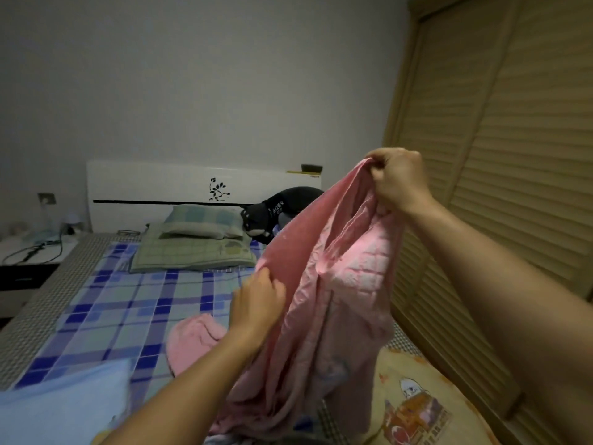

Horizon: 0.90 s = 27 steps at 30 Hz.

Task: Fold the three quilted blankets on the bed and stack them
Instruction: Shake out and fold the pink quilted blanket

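While pink quilted blanket (324, 303) is held aloft above bed (122, 303), top edge is pinched by right hand (399, 179); lower edge gripped by left hand (258, 300) (soft, limp, light: best taken at corners).

left hand (258, 300): low, fingers pinching | right hand (399, 178): raised, fist clenched

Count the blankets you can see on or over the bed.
3: a pink blanket held up by both hands, a light blue blanket at the near left, and a yellow cartoon-print blanket at the near right. Others may be hidden.
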{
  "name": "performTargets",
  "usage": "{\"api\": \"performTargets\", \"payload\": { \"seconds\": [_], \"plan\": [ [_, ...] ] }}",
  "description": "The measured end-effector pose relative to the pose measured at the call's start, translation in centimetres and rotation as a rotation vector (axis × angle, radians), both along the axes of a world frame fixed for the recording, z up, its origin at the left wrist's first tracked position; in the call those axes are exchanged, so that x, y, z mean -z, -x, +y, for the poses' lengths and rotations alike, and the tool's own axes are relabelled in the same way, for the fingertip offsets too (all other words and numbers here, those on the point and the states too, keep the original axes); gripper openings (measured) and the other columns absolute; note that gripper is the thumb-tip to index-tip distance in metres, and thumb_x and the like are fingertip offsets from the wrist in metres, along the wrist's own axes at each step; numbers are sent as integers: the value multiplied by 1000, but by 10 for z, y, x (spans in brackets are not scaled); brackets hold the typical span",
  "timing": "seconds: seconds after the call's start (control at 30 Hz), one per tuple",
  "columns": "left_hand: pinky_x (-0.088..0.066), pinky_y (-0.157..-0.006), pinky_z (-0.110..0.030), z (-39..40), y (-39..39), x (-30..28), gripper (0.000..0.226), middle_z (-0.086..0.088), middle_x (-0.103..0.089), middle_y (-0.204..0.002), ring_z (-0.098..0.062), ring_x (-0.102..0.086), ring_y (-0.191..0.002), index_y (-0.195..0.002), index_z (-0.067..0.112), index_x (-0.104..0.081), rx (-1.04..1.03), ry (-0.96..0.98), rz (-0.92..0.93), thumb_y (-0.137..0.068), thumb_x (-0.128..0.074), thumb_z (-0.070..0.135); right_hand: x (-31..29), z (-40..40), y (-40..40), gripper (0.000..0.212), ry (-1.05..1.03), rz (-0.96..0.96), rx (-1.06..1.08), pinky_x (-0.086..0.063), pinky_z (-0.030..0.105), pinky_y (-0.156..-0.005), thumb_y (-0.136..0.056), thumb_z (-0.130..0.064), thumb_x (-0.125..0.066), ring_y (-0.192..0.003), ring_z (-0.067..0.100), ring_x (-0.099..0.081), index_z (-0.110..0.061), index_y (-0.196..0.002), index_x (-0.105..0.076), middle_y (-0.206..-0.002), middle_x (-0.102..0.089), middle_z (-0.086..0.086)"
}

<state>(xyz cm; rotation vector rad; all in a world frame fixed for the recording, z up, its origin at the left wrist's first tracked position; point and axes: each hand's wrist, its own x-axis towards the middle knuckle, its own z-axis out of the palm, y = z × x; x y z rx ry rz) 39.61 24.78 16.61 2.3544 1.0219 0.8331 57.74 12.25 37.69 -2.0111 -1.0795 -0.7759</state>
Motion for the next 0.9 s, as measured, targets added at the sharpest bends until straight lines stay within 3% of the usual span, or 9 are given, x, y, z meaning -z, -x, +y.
{"api": "performTargets", "payload": {
  "seconds": [0.07, 0.13, 0.27, 0.4, 0.63, 0.77, 0.9],
  "plan": [
    [-44, -61, -34, -25, 6, 14, 29, -2, -59, -86, -25, -61, -71, -82, 21, -50, 86, -120, -51, -94, -42, 46, 1, -8, -8, 28, -48, 17, -1, -53, 28, -82, -84, -12, -54, -92, 21, -70, -16, -98, -78, -97, -76, 5],
    [-44, -63, -34, -46, 3, 28, 43, 0, -58, -99, -26, -63, -77, -89, 22, -52, 147, -207, 75, -89, -38, 63, -2, -10, -7, 28, -69, 1, -9, -47, 20, -77, -86, -4, -53, -89, 19, -69, -12, -97, -78, -95, -76, 6],
    [-52, -75, -44, -59, -27, 31, 71, 1, -53, -123, -34, -65, -92, -112, 27, -52, 112, -116, 146, -81, -24, 84, -5, -1, 6, 27, -60, -81, -31, -56, 32, -85, -87, -15, -54, -91, 21, -70, -17, -100, -77, -96, -76, 2],
    [-47, -82, -42, -54, -29, 18, 62, -7, -57, -126, -35, -60, -103, -119, 21, -56, 36, -13, 77, -94, -19, 64, -5, -3, 13, 30, -36, -130, -110, -57, 39, -85, -85, -22, -53, -93, 20, -70, -21, -104, -76, -99, -76, -1],
    [-45, -77, -42, -28, -24, 10, 66, -9, -62, -114, -38, -62, -95, -102, 15, -66, -27, -84, 59, -98, -21, 63, 1, -18, 0, 28, -111, -198, -259, -56, 32, -83, -82, -12, -61, -89, 16, -71, -17, -104, -77, -98, -76, 0],
    [-47, -77, -43, -22, -28, 11, 45, -11, -63, -113, -39, -63, -94, -104, 13, -66, -78, -80, 59, -96, -35, 44, 3, -22, -4, 26, -179, -228, -307, -53, 24, -76, -80, -6, -63, -82, 17, -69, -14, -100, -78, -92, -75, 2],
    [-52, -77, -40, -3, -20, 27, 31, -5, -62, -106, -32, -64, -89, -104, 13, -67, -87, -51, 142, -90, -47, 33, 4, -30, -13, 27, -198, -185, -241, -53, 24, -80, -81, -6, -64, -86, 13, -68, -17, -101, -77, -95, -75, -1]
  ]
}}
